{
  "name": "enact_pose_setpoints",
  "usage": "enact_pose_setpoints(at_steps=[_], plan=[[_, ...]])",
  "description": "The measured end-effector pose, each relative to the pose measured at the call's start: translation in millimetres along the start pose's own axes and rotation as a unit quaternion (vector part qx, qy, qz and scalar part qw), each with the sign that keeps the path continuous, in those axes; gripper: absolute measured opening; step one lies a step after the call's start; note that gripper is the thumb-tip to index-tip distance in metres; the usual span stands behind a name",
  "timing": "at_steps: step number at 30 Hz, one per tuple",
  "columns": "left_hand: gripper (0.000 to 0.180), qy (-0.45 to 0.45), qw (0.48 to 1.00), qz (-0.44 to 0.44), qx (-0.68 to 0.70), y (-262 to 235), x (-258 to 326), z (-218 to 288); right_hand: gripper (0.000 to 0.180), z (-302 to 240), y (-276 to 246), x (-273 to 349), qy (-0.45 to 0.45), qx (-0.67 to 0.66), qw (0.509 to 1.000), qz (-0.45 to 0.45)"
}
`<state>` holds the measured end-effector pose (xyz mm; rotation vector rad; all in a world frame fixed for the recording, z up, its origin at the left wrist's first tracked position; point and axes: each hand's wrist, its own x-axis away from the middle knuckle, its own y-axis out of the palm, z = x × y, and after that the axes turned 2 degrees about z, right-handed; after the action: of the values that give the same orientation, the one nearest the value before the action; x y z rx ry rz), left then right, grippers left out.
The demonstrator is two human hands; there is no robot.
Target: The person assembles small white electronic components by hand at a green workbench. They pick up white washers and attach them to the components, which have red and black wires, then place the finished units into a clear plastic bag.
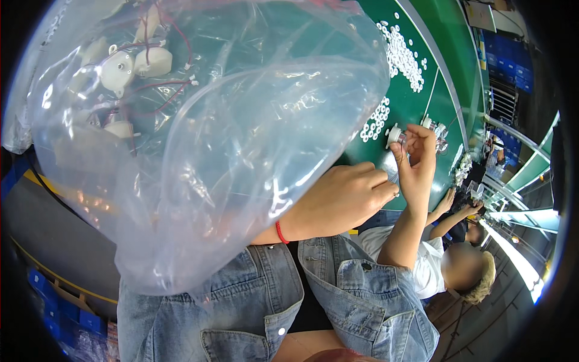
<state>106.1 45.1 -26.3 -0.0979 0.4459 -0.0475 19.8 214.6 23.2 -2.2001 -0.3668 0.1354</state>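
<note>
A big clear plastic bag point(211, 151) fills the left and middle of the view. Near its top lie several small white round parts with red wires point(136, 63). My left hand point(341, 202), a red string on its wrist, is closed on the bag's right edge. Just to its right, my right hand point(419, 160) is raised and pinches a small white cylindrical part point(395, 135) between its fingertips. Both hands are over the green work table point(416, 102).
Many small white rings point(401, 54) are spread on the green table beyond my hands. A few more small parts point(437, 128) sit behind my right hand. A co-worker in a white shirt point(431, 265) sits at my right, hands point(461, 208) on the table edge.
</note>
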Motion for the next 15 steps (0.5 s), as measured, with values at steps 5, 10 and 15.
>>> enact_pose_setpoints(at_steps=[5, 10, 15], plan=[[0.013, 0.008, 1.000, -0.001, -0.022, -0.9, -0.3, 1.2, 0.020, -7.2, -4.9, -1.8, -0.002, 0.068, 0.997, -0.041], [0.013, 0.010, 0.999, 0.013, -0.028, -0.6, 0.2, 2.9, 0.014, -38.6, -5.5, -16.5, -0.099, 0.201, 0.969, -0.103], [0.011, 0.010, 1.000, -0.012, -0.017, -3.5, -0.9, 0.9, 0.013, -54.2, -6.7, -28.7, -0.110, 0.262, 0.946, -0.158]])
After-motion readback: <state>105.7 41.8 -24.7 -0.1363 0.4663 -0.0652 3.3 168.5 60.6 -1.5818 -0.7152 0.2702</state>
